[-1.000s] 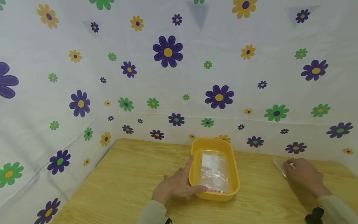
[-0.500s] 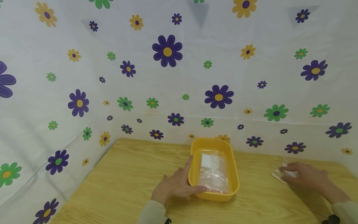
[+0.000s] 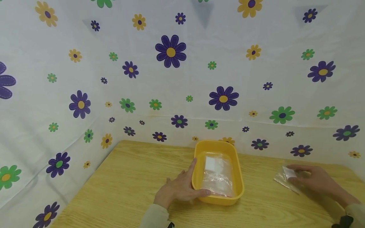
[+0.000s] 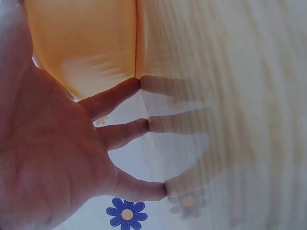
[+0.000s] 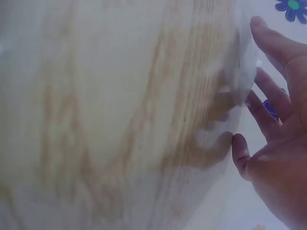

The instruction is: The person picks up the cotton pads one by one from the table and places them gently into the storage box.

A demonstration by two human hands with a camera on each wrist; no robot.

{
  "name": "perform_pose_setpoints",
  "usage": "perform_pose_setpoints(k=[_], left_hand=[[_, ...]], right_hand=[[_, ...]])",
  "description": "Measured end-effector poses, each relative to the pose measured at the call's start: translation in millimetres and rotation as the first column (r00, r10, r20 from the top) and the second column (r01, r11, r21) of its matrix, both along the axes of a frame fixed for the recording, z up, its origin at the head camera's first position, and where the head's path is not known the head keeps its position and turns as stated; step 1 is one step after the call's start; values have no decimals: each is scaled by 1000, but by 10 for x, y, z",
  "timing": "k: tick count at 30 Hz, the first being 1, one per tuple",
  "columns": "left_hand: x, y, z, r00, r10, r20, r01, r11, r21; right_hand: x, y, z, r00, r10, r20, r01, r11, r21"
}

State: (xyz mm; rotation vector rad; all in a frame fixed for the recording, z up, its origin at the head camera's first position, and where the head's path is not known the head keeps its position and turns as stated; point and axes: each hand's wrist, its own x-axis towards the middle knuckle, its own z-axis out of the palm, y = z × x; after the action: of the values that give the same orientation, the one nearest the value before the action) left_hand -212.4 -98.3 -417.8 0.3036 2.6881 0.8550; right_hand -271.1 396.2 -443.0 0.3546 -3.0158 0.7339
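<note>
A yellow plastic tray (image 3: 241,182) stands on the table in the head view. Inside it lies a flat clear plastic bag (image 3: 219,179) with a white patch near its top. My left hand (image 3: 179,189) is at the tray's near left corner, thumb over the front rim and index finger along the left wall. In the left wrist view, other fingers (image 4: 127,132) stretch straight down to the tabletop. At the right, my right hand (image 3: 317,182) pinches a second clear bag (image 3: 285,180), with a white patch, between thumb and fingers. Its lower edge lies close over the table.
The wood-grain table (image 3: 134,177) reaches back to a white cloth (image 3: 194,79) with purple, green and yellow flowers, which hangs behind and at the left. Glossy tabletop reflects my fingers in both wrist views. The tray stands close to the table's back edge.
My right hand has shifted and turned, and the bag in it has moved slightly left and nearer, showing more of its surface. The left hand and the tray stay in place.
</note>
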Motion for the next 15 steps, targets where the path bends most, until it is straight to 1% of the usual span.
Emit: perform_pose_setpoints(k=[3,7,9,15], left_hand=[[-3,-1,10,1000,3,7,-3,1000,0],[-8,-1,25,1000,4,15,-4,1000,9],[-9,0,29,1000,3,17,-4,1000,14],[2,2,20,1000,-1,18,1,1000,6]], right_hand=[[-33,11,-24,999,21,29,-21,1000,-11],[-51,12,-38,999,50,22,-49,999,-24],[-45,4,-35,998,53,31,-52,998,-41],[-4,-32,-25,996,29,80,-23,997,-77]])
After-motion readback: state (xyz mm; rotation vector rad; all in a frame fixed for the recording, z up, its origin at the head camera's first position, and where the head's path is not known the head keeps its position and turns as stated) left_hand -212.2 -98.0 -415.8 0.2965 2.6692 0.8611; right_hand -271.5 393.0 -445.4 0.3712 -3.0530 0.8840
